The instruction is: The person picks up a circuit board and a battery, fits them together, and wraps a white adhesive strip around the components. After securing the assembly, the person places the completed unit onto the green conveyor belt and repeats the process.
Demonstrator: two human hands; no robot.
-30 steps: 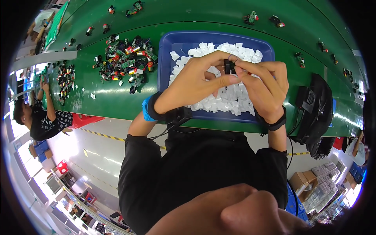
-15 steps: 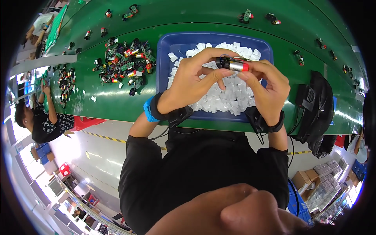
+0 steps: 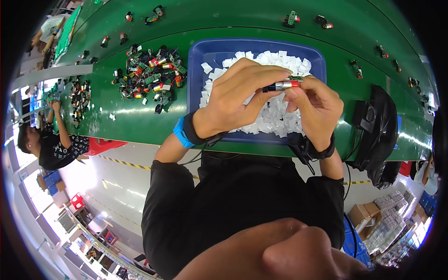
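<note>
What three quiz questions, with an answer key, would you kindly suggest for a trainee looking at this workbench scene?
1. True or false: the left hand and the right hand both touch the small silver-and-red assembly.
2. What lies loose inside the blue tray?
3. Where is the large pile of assemblies?
A) To the left of the tray
B) To the right of the tray
C) Inside the tray

Key:
1. True.
2. Many white square pieces.
3. A.
</note>
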